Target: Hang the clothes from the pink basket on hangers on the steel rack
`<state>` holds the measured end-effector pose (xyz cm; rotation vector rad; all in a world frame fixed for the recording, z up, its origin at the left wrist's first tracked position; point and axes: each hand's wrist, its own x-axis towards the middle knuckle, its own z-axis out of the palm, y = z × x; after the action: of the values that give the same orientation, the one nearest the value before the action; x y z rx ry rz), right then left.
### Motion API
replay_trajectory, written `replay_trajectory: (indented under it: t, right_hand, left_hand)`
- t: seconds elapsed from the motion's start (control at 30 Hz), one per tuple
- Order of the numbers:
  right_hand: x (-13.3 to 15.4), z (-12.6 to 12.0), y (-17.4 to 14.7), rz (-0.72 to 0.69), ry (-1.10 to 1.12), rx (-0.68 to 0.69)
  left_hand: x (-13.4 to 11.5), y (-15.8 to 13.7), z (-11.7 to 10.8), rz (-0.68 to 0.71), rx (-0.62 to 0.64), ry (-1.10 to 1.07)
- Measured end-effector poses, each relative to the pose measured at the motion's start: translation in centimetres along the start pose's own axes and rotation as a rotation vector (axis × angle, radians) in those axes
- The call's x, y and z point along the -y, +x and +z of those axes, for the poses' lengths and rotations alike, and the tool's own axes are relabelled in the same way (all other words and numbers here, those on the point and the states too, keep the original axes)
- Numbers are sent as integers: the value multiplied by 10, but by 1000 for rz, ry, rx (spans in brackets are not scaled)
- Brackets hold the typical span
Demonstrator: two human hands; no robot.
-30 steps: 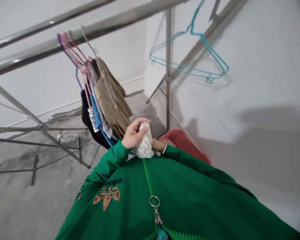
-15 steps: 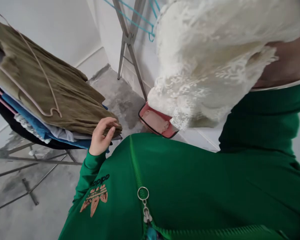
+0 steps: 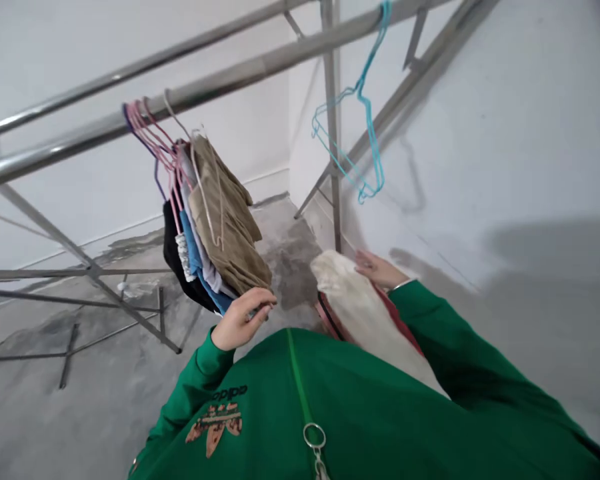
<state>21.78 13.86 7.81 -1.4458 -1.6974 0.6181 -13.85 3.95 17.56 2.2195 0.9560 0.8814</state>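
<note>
My left hand (image 3: 243, 319) is beside the lower hem of a brown garment (image 3: 227, 233) on a pale hanger. Its fingers are bent but apart from the thumb, and I see nothing between them. A white lace garment (image 3: 365, 310) lies across a pinkish-red basket (image 3: 326, 315) with a dark rim, its lower part hidden behind my jacket. My right hand (image 3: 380, 268) is at the garment's far edge, fingers stretched out; the thumb is hidden.
Clothes on pink and purple hangers (image 3: 153, 137) hang from a metal rail (image 3: 260, 67). Blue hangers (image 3: 373, 147) hang farther right along it. Crossed metal legs (image 3: 93, 270) stand on the grey floor at left. A white wall (image 3: 530, 167) borders the right side.
The white lace garment has gone from up close at the upper right down onto the basket, with my right hand lowered beside it. My view has lifted, bringing the rail into sight.
</note>
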Motion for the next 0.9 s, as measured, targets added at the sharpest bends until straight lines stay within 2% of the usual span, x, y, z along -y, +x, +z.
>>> replay_trajectory:
  t: [0.07,0.13,0.17,0.23,0.3,0.37,0.43,0.5,0.6,0.73,0.9]
  right_hand:
    - [27,21,21,-57,135,198]
    - [73,38,43,-135,329,384]
    - [100,47,53,-194,395,420]
    - [157,67,72,-308,426,414]
    - [207,90,86,-347,374,372]
    - [242,114,93,-320,291,366]
    - [261,134,94,-296,203,363]
    - [269,145,91,-307,136,346]
    - [267,143,87,-353,142,316]
    - [248,120,87,-366,319,264]
    - [212,81,100,-264,405,34]
  left_hand:
    - [-4,-4,-4,-23,-7,7]
    - [-8,-8,-8,-40,-16,17]
    - [-9,-9,-10,-43,-23,26]
    - [-12,-12,-13,-32,-48,44]
    - [-15,-13,-17,-9,-84,65]
    - [-18,-15,-22,6,-135,93]
    - [-20,-16,-28,10,-198,123]
    - [-21,-18,-33,10,-248,145]
    - [-19,-20,-37,3,-270,160]
    - [-13,-20,-36,-1,-260,147]
    - [-5,-14,-38,47,-261,143]
